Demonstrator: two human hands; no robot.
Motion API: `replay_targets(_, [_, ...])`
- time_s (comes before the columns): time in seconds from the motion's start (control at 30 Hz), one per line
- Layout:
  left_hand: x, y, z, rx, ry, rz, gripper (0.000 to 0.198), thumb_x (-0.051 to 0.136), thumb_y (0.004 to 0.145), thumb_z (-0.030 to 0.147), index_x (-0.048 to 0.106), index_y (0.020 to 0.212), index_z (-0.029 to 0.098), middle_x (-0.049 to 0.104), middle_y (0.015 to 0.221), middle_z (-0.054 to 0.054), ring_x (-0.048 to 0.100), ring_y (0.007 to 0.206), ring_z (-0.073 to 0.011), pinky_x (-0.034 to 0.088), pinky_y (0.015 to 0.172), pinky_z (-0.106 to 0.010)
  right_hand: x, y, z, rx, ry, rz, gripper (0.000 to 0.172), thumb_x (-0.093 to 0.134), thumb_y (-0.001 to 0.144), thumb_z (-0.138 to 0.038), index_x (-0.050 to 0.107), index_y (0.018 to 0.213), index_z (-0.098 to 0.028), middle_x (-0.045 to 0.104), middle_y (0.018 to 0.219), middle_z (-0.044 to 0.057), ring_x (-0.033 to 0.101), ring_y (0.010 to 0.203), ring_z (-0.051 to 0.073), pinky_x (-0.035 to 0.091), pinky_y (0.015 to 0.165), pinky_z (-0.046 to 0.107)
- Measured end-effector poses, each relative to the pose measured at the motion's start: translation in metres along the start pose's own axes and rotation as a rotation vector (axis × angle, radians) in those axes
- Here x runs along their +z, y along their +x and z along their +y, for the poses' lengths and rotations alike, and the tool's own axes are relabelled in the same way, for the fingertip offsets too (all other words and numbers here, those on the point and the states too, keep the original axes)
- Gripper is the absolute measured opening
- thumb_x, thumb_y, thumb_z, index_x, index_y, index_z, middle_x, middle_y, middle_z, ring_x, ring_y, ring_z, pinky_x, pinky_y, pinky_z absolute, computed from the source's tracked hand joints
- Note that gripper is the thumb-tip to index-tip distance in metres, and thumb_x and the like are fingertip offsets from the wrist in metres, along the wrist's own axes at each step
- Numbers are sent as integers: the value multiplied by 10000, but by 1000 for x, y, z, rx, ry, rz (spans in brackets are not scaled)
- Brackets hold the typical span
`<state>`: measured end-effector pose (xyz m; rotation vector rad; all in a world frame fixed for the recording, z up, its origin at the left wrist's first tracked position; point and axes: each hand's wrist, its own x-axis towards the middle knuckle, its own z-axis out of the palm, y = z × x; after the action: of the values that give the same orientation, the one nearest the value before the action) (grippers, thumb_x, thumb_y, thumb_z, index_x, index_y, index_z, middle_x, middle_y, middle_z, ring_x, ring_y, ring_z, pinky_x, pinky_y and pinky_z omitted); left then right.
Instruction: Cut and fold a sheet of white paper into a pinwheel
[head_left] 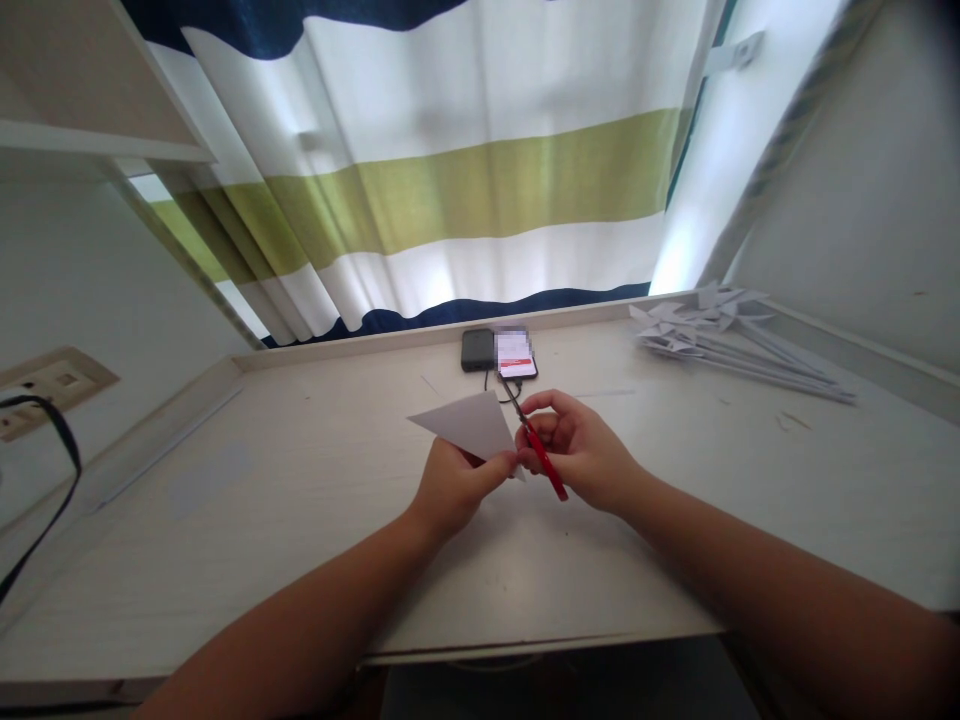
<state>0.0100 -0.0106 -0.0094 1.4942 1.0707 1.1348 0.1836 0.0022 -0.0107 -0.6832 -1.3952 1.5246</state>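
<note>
My left hand (pixel 454 485) is closed, pinching a white folded paper triangle (pixel 472 422) by its near corner, above the middle of the white desk (pixel 262 500). My right hand (pixel 577 450) is closed round red-handled scissors (pixel 541 458). Their dark blades point away from me and lie right along the paper's right edge. Both hands hover close together over the desk.
A dark power bank (pixel 478 350) and a phone (pixel 515 352) lie at the back of the desk, joined by a cable. Several white paper pinwheels on sticks (pixel 720 335) are piled at the back right. A striped curtain (pixel 450 180) hangs behind. A wall socket (pixel 45 385) with a black cord is on the left.
</note>
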Motion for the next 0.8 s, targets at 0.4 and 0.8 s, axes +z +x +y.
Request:
replay_targets(0.4, [-2, 2, 0, -63, -39, -87, 132, 700, 730, 247, 681, 736, 117, 645, 612, -27, 550, 544, -113, 405, 495, -204, -3, -4, -3, 5, -50, -68, 473, 789, 687, -201, 457, 1022, -236, 654, 767, -31, 650, 695, 156, 526, 636, 301])
replay_targets(0.8, [-7, 5, -6, -119, -52, -71, 124, 677, 658, 232, 636, 667, 115, 608, 583, -11, 511, 517, -108, 404, 499, -225, -21, 4, 3, -43, -338, 111, 348, 653, 762, -191, 432, 1027, -238, 662, 773, -16, 647, 710, 165, 520, 640, 308])
